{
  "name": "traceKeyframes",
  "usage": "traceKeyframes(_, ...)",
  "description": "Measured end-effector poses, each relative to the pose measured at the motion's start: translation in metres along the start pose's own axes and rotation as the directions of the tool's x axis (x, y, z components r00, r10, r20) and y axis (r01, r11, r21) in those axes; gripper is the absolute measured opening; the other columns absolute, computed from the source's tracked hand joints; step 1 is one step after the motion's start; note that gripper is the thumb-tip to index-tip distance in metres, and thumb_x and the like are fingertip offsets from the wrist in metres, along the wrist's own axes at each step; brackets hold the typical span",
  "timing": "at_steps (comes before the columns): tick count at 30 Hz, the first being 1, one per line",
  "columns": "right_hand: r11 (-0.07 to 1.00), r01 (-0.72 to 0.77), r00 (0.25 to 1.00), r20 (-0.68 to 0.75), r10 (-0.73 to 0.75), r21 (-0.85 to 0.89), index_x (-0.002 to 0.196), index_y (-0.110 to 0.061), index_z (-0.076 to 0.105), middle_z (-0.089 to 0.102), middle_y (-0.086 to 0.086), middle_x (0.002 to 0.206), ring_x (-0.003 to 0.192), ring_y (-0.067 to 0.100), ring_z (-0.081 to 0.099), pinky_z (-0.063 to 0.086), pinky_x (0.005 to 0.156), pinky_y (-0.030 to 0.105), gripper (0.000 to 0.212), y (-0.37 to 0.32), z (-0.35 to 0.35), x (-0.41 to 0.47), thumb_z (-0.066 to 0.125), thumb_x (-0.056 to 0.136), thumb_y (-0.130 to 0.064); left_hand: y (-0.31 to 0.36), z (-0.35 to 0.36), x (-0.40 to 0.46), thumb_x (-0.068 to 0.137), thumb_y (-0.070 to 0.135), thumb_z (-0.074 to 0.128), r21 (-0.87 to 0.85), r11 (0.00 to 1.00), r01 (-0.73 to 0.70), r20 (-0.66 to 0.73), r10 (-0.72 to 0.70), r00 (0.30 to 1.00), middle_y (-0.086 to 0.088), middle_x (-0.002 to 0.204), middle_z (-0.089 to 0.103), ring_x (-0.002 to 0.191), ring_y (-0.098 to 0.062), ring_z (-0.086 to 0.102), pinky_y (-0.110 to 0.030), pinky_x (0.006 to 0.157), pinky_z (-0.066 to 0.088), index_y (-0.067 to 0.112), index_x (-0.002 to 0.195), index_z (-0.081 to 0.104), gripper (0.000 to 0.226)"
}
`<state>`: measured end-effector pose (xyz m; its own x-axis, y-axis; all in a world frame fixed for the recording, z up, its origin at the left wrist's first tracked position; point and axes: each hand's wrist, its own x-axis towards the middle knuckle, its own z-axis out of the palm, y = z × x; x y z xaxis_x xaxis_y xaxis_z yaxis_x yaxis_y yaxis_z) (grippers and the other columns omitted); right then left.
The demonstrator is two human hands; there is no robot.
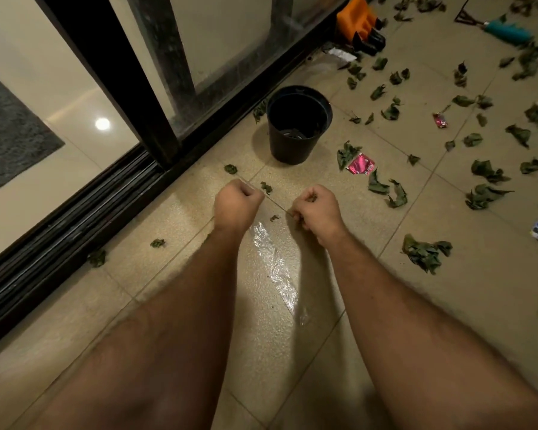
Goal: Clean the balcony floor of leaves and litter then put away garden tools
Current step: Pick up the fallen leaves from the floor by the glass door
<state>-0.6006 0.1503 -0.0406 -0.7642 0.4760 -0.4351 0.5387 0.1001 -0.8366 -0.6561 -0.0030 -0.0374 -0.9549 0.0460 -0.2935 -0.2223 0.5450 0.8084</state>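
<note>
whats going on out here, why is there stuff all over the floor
A person is clearing a littered balcony floor by hand. Both fists are closed: the right hand shows bits of leaf between its fingers, and the left hand is clenched, contents hidden. A black pot stands just ahead by the sliding door track. Most of the mess remains: dry leaves across the tiles, a pink wrapper, a clear plastic strip, plus a teal-handled hand tool and an orange tool farther off.
</note>
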Motion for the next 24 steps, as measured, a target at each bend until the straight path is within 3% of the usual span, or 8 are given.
traceKeyframes(1, 0.995, 0.048, 0.998, 0.043, -0.044, -0.092, 0.088, -0.019, 0.060, 0.068, 0.003, 0.098, 0.079, 0.015, 0.064, 0.051, 0.063, 0.024, 0.019, -0.001, 0.004, -0.002, 0.060, 0.089, 0.000, 0.000, -0.005, 0.002, 0.084, 0.023, 0.065, -0.080, 0.996, 0.045, -0.019, -0.047, 0.999, -0.008, 0.082, 0.070, 0.076, -0.026, 0.068, -0.042, 0.067, 0.058, 0.016, 0.082, 0.060, 0.009)
traceKeyframes(3, 0.958, 0.156, 0.984, 0.127, -0.128, -0.241, 0.107, -0.019, 0.067, 0.067, -0.004, 0.114, 0.100, 0.010, 0.061, 0.046, 0.085, 0.020, 0.021, -0.001, 0.011, -0.006, 0.063, 0.092, -0.005, 0.000, -0.014, 0.005, 0.080, 0.024, 0.066, -0.215, 0.969, 0.119, 0.018, -0.118, 0.993, -0.009, 0.085, 0.072, 0.067, -0.020, 0.063, -0.037, 0.061, 0.052, 0.017, 0.082, 0.059, 0.010)
traceKeyframes(6, 0.824, 0.303, 0.951, 0.212, -0.226, -0.479, 0.117, -0.016, 0.070, 0.070, -0.004, 0.113, 0.102, 0.010, 0.061, 0.039, 0.087, 0.017, 0.026, 0.001, 0.019, -0.013, 0.069, 0.090, -0.017, -0.001, -0.025, 0.007, 0.092, 0.011, 0.057, -0.368, 0.903, 0.222, 0.140, -0.182, 0.973, -0.008, 0.085, 0.069, 0.056, -0.011, 0.049, -0.026, 0.048, 0.037, 0.017, 0.094, 0.058, 0.007)
traceKeyframes(9, 0.705, 0.356, 0.934, 0.216, -0.284, -0.613, 0.101, -0.017, 0.074, 0.072, -0.002, 0.101, 0.094, 0.014, 0.063, 0.042, 0.079, 0.021, 0.015, 0.005, 0.023, -0.014, 0.074, 0.087, -0.023, -0.008, -0.034, 0.008, 0.099, 0.008, 0.045, -0.391, 0.885, 0.253, 0.157, -0.207, 0.966, -0.003, 0.078, 0.058, 0.055, -0.011, 0.046, -0.026, 0.050, 0.036, 0.016, 0.107, 0.061, 0.020)
traceKeyframes(12, 0.730, 0.338, 0.941, 0.195, -0.277, -0.594, 0.089, -0.014, 0.072, 0.069, -0.002, 0.091, 0.084, 0.013, 0.060, 0.041, 0.072, 0.024, 0.009, 0.003, 0.025, -0.013, 0.071, 0.089, -0.023, -0.017, -0.043, 0.009, 0.100, 0.018, 0.051, -0.347, 0.908, 0.235, 0.105, -0.211, 0.972, 0.000, 0.067, 0.054, 0.054, -0.013, 0.047, -0.028, 0.057, 0.041, 0.011, 0.106, 0.066, 0.017)
traceKeyframes(15, 0.868, 0.267, 0.962, 0.060, -0.266, -0.418, 0.088, -0.009, 0.066, 0.065, 0.001, 0.085, 0.079, 0.013, 0.059, 0.048, 0.069, 0.026, 0.005, -0.010, 0.029, -0.005, 0.064, 0.091, -0.013, -0.020, -0.053, 0.008, 0.097, 0.030, 0.063, -0.287, 0.943, 0.170, 0.062, -0.159, 0.985, 0.001, 0.066, 0.055, 0.055, -0.012, 0.047, -0.026, 0.055, 0.043, 0.013, 0.093, 0.066, 0.018)
traceKeyframes(18, 0.904, 0.223, 0.968, -0.025, -0.249, -0.365, 0.099, -0.011, 0.065, 0.063, -0.002, 0.094, 0.087, 0.012, 0.059, 0.050, 0.075, 0.023, 0.008, -0.027, 0.039, 0.008, 0.059, 0.094, -0.008, -0.024, -0.065, 0.008, 0.093, 0.039, 0.067, -0.225, 0.967, 0.117, 0.012, -0.117, 0.993, 0.003, 0.073, 0.059, 0.061, -0.010, 0.051, -0.024, 0.057, 0.041, 0.012, 0.090, 0.065, 0.028)
traceKeyframes(24, 0.764, 0.291, 0.950, 0.078, -0.303, -0.576, 0.108, -0.012, 0.068, 0.068, 0.003, 0.103, 0.096, 0.018, 0.061, 0.049, 0.080, 0.028, 0.015, -0.031, 0.058, 0.022, 0.062, 0.095, -0.016, -0.032, -0.078, 0.007, 0.094, 0.041, 0.063, -0.123, 0.988, 0.091, 0.000, -0.092, 0.996, -0.001, 0.088, 0.068, 0.079, -0.016, 0.063, -0.029, 0.068, 0.050, 0.011, 0.093, 0.069, 0.031)
